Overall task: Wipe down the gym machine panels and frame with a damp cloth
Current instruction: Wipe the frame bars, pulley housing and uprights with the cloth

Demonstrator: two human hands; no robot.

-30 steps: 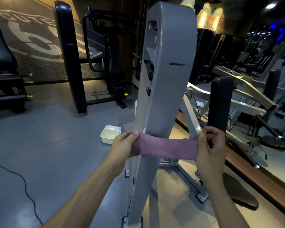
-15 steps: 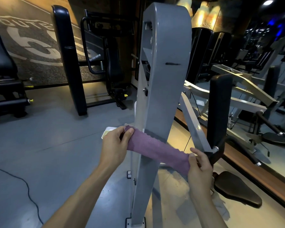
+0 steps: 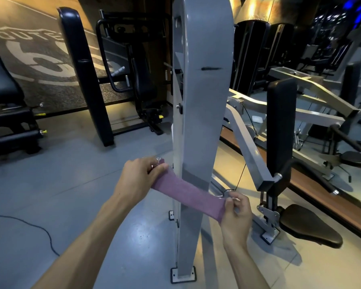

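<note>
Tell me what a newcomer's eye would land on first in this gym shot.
First, the tall grey upright panel rising through the middle of the frame, with a purple cloth stretched slantwise across its lower part. The left hand grips the cloth's higher end and the right hand its lower end. Next, the big road-sign mural on the far left wall, behind dark machines.

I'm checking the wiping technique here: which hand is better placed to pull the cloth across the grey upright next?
Probably the right hand: it grips the lower end of the purple cloth, clear of the grey upright. The left hand sits almost against the upright.
</note>
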